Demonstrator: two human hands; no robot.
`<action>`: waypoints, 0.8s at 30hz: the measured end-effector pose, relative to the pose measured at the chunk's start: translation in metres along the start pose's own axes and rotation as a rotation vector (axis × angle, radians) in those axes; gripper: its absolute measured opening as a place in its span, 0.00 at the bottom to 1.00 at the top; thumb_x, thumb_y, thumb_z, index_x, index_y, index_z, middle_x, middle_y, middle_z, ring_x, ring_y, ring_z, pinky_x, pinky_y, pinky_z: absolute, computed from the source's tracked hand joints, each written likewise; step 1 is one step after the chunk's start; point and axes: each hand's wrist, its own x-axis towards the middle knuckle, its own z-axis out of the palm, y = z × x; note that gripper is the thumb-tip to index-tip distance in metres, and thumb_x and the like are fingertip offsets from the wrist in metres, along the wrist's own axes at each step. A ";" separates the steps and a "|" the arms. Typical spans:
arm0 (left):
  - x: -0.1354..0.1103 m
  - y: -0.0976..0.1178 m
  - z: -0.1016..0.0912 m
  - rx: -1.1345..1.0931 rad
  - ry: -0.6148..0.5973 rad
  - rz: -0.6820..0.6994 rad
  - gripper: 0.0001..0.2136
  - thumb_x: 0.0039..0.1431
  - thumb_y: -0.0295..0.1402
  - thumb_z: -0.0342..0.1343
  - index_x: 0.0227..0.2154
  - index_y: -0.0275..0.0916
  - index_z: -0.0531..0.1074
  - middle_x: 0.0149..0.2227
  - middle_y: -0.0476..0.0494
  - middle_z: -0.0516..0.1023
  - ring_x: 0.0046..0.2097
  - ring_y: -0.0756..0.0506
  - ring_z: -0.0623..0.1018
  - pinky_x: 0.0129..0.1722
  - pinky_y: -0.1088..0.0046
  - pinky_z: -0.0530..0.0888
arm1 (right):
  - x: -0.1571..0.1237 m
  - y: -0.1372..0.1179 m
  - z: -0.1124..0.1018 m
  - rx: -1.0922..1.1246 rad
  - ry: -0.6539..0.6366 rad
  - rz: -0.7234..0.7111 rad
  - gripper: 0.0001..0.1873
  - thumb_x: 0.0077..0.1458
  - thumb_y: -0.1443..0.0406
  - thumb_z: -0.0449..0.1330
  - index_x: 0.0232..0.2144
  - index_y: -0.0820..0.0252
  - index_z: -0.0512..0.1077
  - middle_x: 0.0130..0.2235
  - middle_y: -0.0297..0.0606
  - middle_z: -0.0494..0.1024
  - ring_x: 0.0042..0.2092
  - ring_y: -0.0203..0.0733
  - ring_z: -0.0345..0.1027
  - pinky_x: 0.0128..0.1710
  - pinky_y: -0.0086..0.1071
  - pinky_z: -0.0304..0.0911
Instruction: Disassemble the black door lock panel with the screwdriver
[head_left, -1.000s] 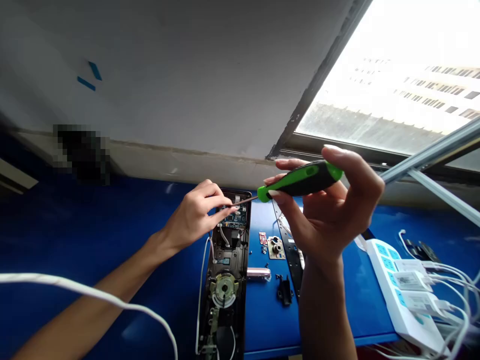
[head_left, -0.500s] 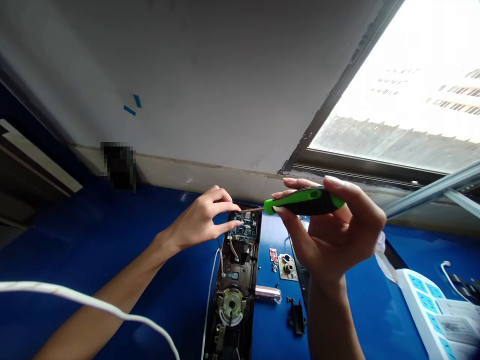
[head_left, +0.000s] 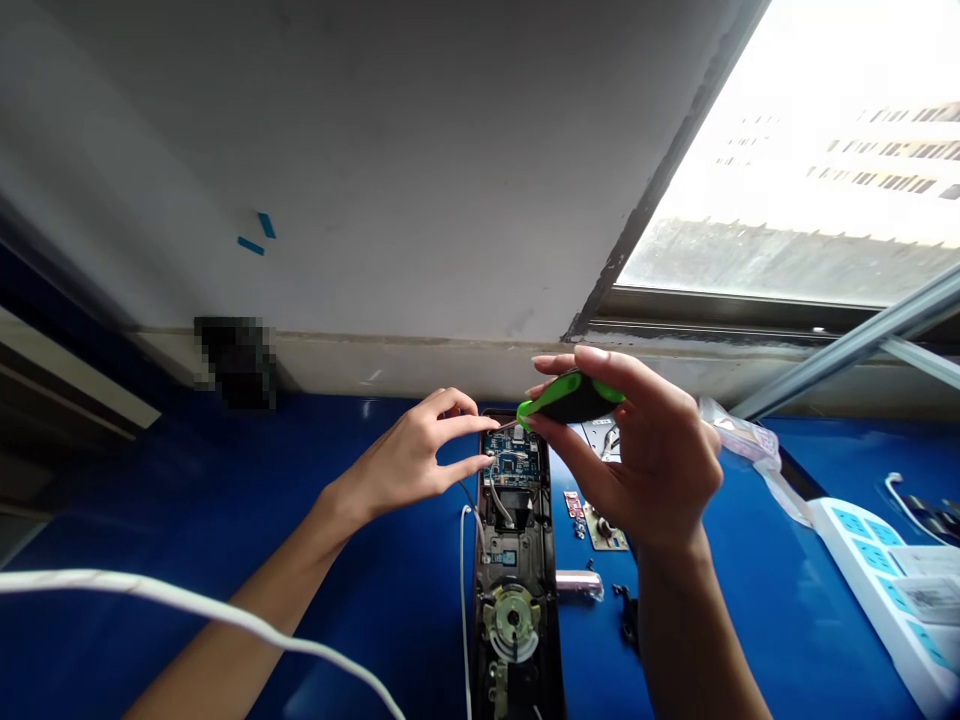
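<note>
A green-and-black screwdriver (head_left: 574, 397) is gripped in my right hand (head_left: 652, 450), its handle tilted and its thin shaft pointing left. The shaft's tip reaches the upper left corner of a blue circuit board (head_left: 517, 462), where my fingers partly hide it. That board sits in the far end of a long dark housing (head_left: 553, 580), which also holds a round metal mechanism (head_left: 513, 618) and several wires. My left hand (head_left: 420, 450) has thumb and index finger stretched apart at the board's left edge. The index fingertip is beside the screwdriver's shaft.
Right of the housing lie a small red board (head_left: 574, 505), a tan board (head_left: 609, 535), a pinkish cylinder (head_left: 579, 585) and a black part (head_left: 628, 615). A white power strip (head_left: 862, 570) stands further right. One white cable (head_left: 225, 612) crosses the left foreground.
The view has shifted, so the housing appears further right. My right hand has drawn closer to my left, with the screwdriver's handle now more foreshortened. The left hand stays at the board's edge.
</note>
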 end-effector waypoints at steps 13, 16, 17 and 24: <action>0.001 -0.003 0.002 -0.034 0.010 0.008 0.14 0.65 0.37 0.64 0.52 0.43 0.78 0.51 0.43 0.74 0.52 0.43 0.77 0.53 0.64 0.77 | -0.001 -0.002 0.004 -0.003 -0.030 -0.015 0.43 0.51 0.78 0.69 0.65 0.44 0.67 0.56 0.37 0.81 0.52 0.52 0.80 0.47 0.50 0.83; 0.000 -0.004 0.002 -0.041 0.013 0.005 0.14 0.65 0.37 0.64 0.52 0.44 0.78 0.51 0.42 0.74 0.52 0.43 0.78 0.53 0.63 0.77 | -0.001 -0.002 0.004 -0.006 -0.026 -0.012 0.43 0.51 0.78 0.69 0.64 0.43 0.67 0.56 0.36 0.81 0.51 0.52 0.80 0.46 0.49 0.83; 0.000 -0.004 0.002 -0.042 0.013 0.003 0.14 0.65 0.37 0.64 0.52 0.44 0.78 0.51 0.42 0.74 0.51 0.43 0.78 0.53 0.63 0.78 | -0.001 -0.002 0.003 -0.007 -0.026 -0.012 0.43 0.51 0.78 0.69 0.64 0.43 0.67 0.55 0.36 0.81 0.51 0.52 0.80 0.46 0.49 0.83; 0.001 -0.003 0.001 -0.038 0.013 0.008 0.14 0.64 0.36 0.64 0.52 0.43 0.78 0.50 0.43 0.75 0.50 0.43 0.78 0.53 0.64 0.78 | -0.001 -0.003 0.004 -0.014 -0.058 -0.007 0.42 0.52 0.78 0.69 0.65 0.45 0.67 0.56 0.38 0.80 0.51 0.50 0.80 0.48 0.47 0.82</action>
